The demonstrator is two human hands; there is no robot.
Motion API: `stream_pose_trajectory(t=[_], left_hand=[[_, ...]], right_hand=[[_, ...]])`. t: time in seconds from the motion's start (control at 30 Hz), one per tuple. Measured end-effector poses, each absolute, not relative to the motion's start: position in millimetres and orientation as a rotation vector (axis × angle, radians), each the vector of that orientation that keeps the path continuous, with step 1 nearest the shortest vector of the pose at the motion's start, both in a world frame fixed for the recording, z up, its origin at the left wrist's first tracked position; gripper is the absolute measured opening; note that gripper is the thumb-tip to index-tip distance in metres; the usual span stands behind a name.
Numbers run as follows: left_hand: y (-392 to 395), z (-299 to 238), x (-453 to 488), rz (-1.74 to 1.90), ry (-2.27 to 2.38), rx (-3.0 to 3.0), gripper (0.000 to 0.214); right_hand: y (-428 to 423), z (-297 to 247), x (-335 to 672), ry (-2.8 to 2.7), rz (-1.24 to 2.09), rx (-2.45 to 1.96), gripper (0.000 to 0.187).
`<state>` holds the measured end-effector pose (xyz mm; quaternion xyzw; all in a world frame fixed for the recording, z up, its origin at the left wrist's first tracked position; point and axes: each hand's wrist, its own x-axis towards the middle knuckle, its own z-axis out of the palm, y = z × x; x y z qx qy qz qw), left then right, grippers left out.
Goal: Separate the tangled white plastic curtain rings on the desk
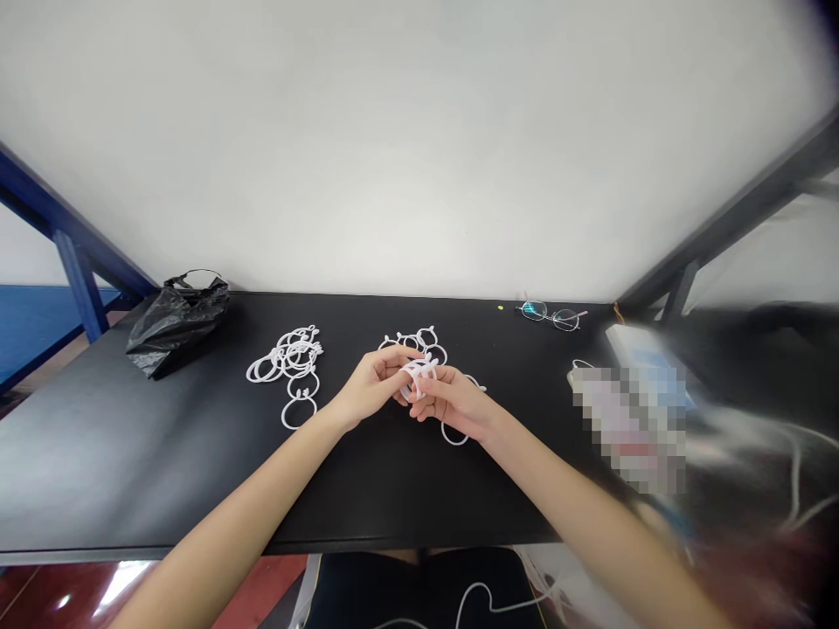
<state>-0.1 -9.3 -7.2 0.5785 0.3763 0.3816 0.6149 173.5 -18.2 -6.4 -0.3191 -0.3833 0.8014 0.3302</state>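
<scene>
A small bunch of white curtain rings, each with a little eyelet, is pinched between both hands above the middle of the black table. My left hand is closed on the bunch from the left, thumb across the front. From the other side, my right hand grips the same rings between thumb and fingers. More loose rings lie just behind my hands, and one ring shows below my right wrist. To the left rests a tangled heap of similar rings. My fingers partly hide the held rings.
A crumpled black plastic bag sits at the table's back left. Eyeglasses lie near the wall at the back right. Further right are a blue-and-white box, a partly blurred-out object, and white cables. Metal posts flank the table.
</scene>
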Motion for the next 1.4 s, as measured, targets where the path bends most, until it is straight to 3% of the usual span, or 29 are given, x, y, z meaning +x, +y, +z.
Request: stream_pose_trajectory(t=[0.23,0.47,0.67,0.8,0.9,1.0,1.13,1.27,1.4], left_hand=[[-12,-17,-1,1.046,1.11,2.001,0.025],[-12,-17,-9,0.722,1.139,2.322,0.032],[-3,-13,-18,0.678,0.925,2.162,0.034],[-1,-6,-18,0.738,0.859,1.964,0.02],[-2,-4,-16,0.728,0.926,1.776,0.029],[-3,-5,-13,0.755,0.921,1.719,0.032],[-1,0,-17,0.753,0.957,1.859,0.017],[6,24,-56,0.468,1.177,1.922,0.013],[11,42,-113,0.177,1.584,1.89,0.015]], right_hand=[[-24,-9,163,-1.108,1.944,-0.966,0.037],[-28,-10,161,-1.207,1.967,-0.92,0.039],[-36,-12,157,-1.414,1.759,-0.811,0.03],[-48,-8,158,-1.57,1.57,-0.779,0.024],[-54,-3,160,-1.693,1.461,-0.733,0.021],[-54,-5,161,-1.68,1.471,-0.707,0.017],[-47,-13,158,-1.534,1.547,-0.714,0.015],[-36,-16,159,-1.414,1.482,-0.774,0.036],[-30,-13,163,-1.359,1.412,-0.843,0.033]])
